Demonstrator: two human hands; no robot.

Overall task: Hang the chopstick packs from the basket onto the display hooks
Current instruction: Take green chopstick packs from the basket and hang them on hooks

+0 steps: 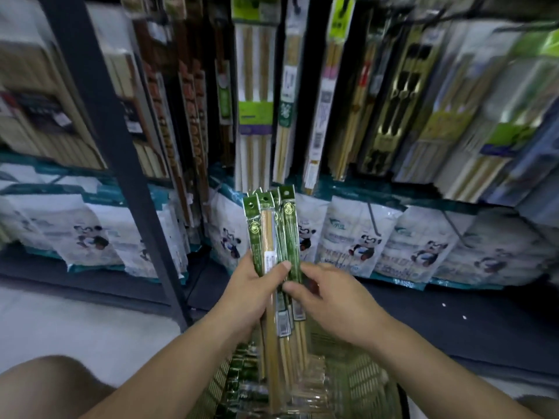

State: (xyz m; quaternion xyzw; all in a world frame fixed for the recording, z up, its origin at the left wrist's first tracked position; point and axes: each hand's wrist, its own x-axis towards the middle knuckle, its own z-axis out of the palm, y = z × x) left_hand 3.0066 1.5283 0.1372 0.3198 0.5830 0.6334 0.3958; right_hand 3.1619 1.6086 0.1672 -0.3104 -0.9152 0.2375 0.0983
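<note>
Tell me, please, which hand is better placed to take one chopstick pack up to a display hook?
Right, probably. The left hand grips the whole bundle of chopstick packs above the basket, steadying it, while the right hand pinches the rightmost pack and can draw it free.

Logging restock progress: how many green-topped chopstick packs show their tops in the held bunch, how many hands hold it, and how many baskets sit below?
Green-topped clear plastic chopstick packs, tops showing: 4
Bare hands holding the bunch, left hand and right hand: 2
Greenish mesh basket: 1
Total: 7
</note>
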